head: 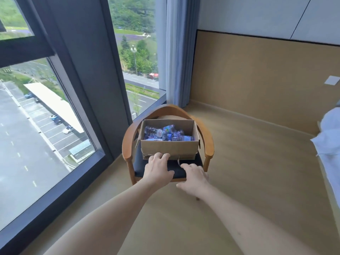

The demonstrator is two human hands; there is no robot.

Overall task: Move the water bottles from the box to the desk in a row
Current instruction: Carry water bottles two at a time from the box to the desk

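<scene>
An open brown cardboard box is sitting at the centre of the view, its long side facing the camera and its top flaps folded down outside. Inside it, the water bottles are lying on their sides in a loose heap, clear plastic with purple-blue labels, filling the bottom and reaching about halfway up the walls. One bottle is lying crosswise at the 3 o'clock end of the heap, against the near wall.
</scene>
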